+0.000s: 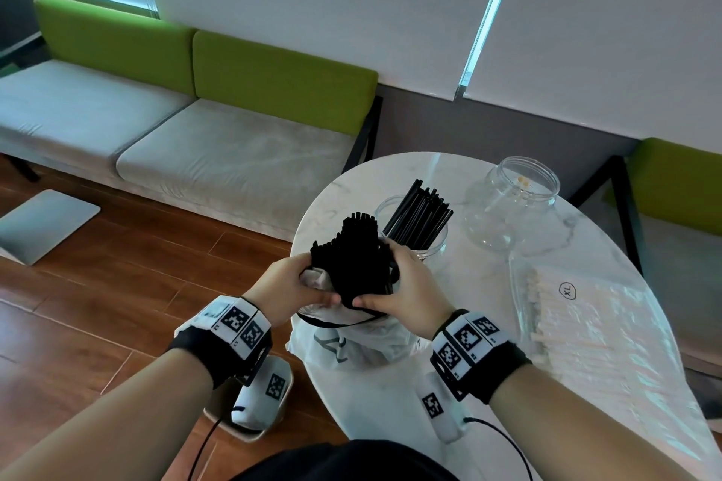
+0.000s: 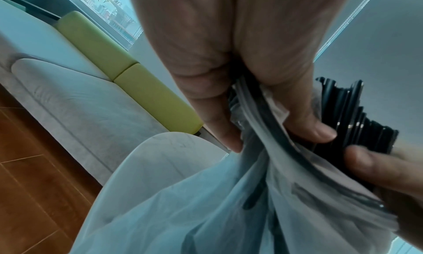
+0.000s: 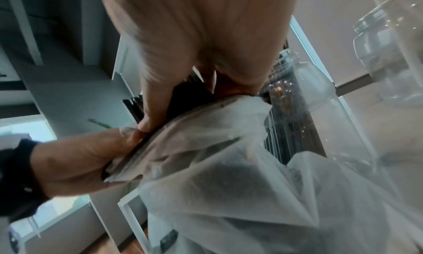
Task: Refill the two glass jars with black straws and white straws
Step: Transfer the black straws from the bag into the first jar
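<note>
A thick bundle of black straws [image 1: 355, 250] sticks up out of a white translucent plastic bag [image 1: 351, 340] at the near edge of the round marble table [image 1: 390, 394]. My left hand [image 1: 301, 281] pinches the bag's pushed-down rim [image 2: 258, 124] beside the bundle [image 2: 357, 117]. My right hand [image 1: 406, 285] grips the bundle at the bag's mouth, thumb in front [image 3: 144, 126]. Just behind stands a glass jar [image 1: 433, 246] partly filled with black straws [image 1: 422, 215]. A second glass jar [image 1: 512, 203] at the back right holds only a couple of white straws.
A clear pack of white straws [image 1: 586, 324] lies on the table's right side. A grey and green bench sofa [image 1: 234, 152] runs along the wall to the left, over a wooden floor [image 1: 117, 285]. The table's left edge is right under my left wrist.
</note>
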Available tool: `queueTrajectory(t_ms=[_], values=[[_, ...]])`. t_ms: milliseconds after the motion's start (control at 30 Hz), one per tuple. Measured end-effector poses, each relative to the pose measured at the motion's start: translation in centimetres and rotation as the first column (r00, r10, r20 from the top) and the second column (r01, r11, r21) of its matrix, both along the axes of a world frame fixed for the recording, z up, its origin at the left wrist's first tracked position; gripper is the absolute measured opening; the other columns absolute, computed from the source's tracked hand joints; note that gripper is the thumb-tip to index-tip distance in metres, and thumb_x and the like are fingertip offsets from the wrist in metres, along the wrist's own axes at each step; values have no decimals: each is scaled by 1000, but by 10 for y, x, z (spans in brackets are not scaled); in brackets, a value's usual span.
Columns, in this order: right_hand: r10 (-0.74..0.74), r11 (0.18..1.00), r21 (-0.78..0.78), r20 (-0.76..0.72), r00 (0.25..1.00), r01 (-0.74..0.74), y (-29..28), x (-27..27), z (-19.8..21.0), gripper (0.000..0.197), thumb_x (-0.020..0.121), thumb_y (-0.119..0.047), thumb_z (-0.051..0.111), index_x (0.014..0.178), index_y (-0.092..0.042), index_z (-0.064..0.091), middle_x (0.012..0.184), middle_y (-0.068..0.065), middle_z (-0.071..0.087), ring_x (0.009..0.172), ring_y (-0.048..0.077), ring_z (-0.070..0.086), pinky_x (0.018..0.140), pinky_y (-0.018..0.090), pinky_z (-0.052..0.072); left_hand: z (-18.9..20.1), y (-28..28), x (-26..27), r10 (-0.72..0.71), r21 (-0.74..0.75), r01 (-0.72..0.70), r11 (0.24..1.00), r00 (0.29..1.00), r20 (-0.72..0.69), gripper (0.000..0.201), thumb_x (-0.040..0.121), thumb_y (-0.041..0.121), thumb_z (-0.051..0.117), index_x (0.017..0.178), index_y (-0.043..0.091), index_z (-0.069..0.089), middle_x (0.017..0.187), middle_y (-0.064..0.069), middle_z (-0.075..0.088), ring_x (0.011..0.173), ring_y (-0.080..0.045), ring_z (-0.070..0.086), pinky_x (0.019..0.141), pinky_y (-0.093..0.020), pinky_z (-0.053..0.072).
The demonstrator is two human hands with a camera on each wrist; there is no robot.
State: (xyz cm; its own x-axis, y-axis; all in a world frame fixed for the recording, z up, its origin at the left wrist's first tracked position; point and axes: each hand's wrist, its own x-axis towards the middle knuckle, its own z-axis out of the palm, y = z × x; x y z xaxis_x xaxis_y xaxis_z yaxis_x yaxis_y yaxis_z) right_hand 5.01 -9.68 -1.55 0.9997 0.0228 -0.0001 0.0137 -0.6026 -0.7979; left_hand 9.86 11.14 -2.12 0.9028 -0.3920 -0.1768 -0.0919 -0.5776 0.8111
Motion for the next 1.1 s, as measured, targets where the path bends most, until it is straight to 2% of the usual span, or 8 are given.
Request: queueTrajectory(t_ms=[100,267,400,500,667,867,1000,1100], values=[[-24,1000,-7,24,999,24,2,2,-3,75,56,-35,91,120,-19,54,114,-3,59,108,10,54,96,28,43,1,-1,0,9,28,-9,1000,1000,3,54,63,30,85,110,31,58,94,9,64,95,-12,58,73,-19,41],[-13,999,31,97,995,10,1,1,-5,44,58,-33,90,81,-36,53,88,-15,52,85,0,53,76,15,39,-1,2,2,37,57,-37,998,999,-15,52,64,30,85,108,26,59,94,8,64,92,-10,59,70,-16,42],[-4,999,43,153,988,-3,0,0,-7,34,64,-37,85,77,-41,54,86,-16,52,93,13,53,86,26,43,-1,3,6,71,31,-70,997,997,-31,47,64,29,85,101,28,56,91,10,63,91,-10,59,67,-14,40],[-61,980,195,70,996,46,-1,-1,1,26,66,-39,82,80,-35,61,89,-10,64,93,13,61,87,28,49,-3,3,8,82,28,-81,996,996,-37,46,63,31,85,99,26,57,93,6,64,92,-14,60,72,-20,42],[-97,906,411,-28,995,100,-7,1,19,17,75,-13,80,86,-15,67,81,-8,72,84,7,69,77,18,52,-7,4,14,118,-7,-119,993,989,-85,54,60,34,85,108,21,62,99,1,67,97,-17,62,81,-29,50],[-195,883,441,30,980,162,-9,6,23,20,76,-8,78,89,-6,63,78,-5,68,78,6,66,75,18,52,-2,4,16,85,-34,-89,995,992,-95,44,65,30,83,103,26,59,102,2,66,100,-16,60,82,-27,47],[-257,880,427,61,965,207,-4,8,20,21,77,-7,77,88,-16,62,80,-8,68,79,4,66,74,17,51,-1,5,16,82,-37,-85,996,994,-79,46,67,30,83,106,27,59,104,3,66,102,-15,59,85,-26,47],[-311,857,452,70,948,248,-3,10,19,18,78,-5,74,88,-13,61,80,-6,67,79,7,65,74,20,52,1,4,15,99,-35,-101,994,992,-74,44,68,28,82,107,24,60,102,3,65,98,-13,59,74,-18,43]])
